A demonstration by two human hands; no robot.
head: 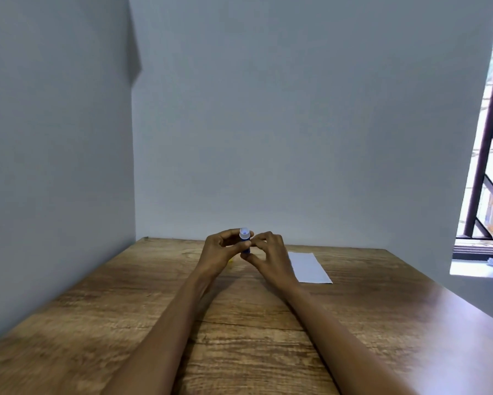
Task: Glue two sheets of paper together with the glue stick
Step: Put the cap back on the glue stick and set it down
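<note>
Fingers [241, 246] of both hands around upright glue stick [244, 238]

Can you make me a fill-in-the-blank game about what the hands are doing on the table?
1. Both hands, left hand and right hand, hold the ____ glue stick.
2. The white sheet of paper lies on the person's ____ side.
3. The brown table is made of ____.

Missing words: blue; right; wood
</note>
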